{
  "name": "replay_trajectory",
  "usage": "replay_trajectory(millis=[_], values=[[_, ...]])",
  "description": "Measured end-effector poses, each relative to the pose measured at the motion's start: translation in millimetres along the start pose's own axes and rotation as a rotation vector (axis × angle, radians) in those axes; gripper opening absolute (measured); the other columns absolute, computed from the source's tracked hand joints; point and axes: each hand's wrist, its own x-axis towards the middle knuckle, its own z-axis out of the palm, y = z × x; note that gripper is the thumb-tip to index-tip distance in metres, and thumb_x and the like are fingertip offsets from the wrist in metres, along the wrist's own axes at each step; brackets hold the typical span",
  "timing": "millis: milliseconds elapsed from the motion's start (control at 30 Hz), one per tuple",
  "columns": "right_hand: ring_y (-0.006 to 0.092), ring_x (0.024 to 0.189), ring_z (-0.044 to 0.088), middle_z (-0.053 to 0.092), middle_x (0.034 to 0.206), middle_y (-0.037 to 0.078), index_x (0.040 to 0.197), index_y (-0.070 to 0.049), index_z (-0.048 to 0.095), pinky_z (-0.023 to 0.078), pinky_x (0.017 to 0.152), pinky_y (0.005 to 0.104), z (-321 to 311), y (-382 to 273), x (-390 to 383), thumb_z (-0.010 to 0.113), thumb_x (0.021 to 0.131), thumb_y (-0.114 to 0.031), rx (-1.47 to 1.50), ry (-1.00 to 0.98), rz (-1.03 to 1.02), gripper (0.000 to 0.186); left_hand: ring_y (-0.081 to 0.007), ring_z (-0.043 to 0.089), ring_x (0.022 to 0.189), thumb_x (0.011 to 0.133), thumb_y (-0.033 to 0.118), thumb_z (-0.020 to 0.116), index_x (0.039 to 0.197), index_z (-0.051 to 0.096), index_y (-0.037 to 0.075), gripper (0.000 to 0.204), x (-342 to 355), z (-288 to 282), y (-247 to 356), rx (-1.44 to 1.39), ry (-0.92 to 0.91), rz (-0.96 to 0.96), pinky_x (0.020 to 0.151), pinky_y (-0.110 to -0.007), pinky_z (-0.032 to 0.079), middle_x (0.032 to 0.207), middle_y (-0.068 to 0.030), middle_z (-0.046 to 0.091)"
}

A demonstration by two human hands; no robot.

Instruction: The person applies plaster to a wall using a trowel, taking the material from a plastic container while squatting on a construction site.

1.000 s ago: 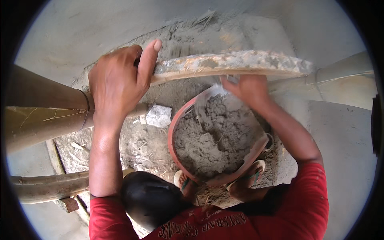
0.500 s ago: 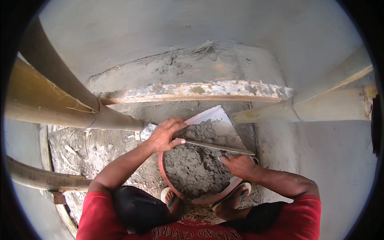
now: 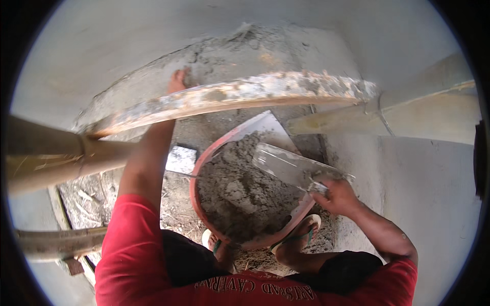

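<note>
My right hand [image 3: 338,196] grips the handle of a rectangular plastering trowel [image 3: 280,166], its grey-smeared steel blade tilted over the tub's right side. Below it, wet grey mortar [image 3: 240,188] fills a rounded tub with a reddish rim [image 3: 194,191] and a pale pointed far end. My left arm passes beneath a mortar-spattered wooden plank [image 3: 245,94]. Beyond the plank, my left hand [image 3: 178,81] reaches toward the rough mortar patch [image 3: 219,64] at the wall's foot. Its fingers look stretched out, though blurred; the plank hides part of the hand, and contact cannot be made out.
Bamboo poles stand close at the left [image 3: 102,158] and right [image 3: 423,115]. A whitish block [image 3: 181,159] lies left of the tub, a thin rod beside it. My sandalled feet [image 3: 301,234] flank the tub's near end. Smooth grey walls surround the spot.
My left hand has left the trowel blade and tub edge and moved forward past the plank. My right hand has turned the trowel so its flat face shows. The view has shifted.
</note>
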Motion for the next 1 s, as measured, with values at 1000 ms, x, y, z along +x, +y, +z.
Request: replay_trajectory(millis=[1000], values=[[0.0044, 0.054, 0.049, 0.059, 0.068, -0.004, 0.098, -0.004, 0.072, 0.039, 0.047, 0.0234, 103.0, 147.7, -184.7, 0.080, 0.086, -0.024, 0.750, 0.342, 0.877, 0.025, -0.0320, 0.043, 0.136, 0.085, 0.012, 0.072, 0.121, 0.065, 0.012, 0.036, -70.7, 23.4, 184.6, 0.034, -0.776, 0.529, 0.113, -0.041, 0.042, 0.149, -0.0081, 0.046]])
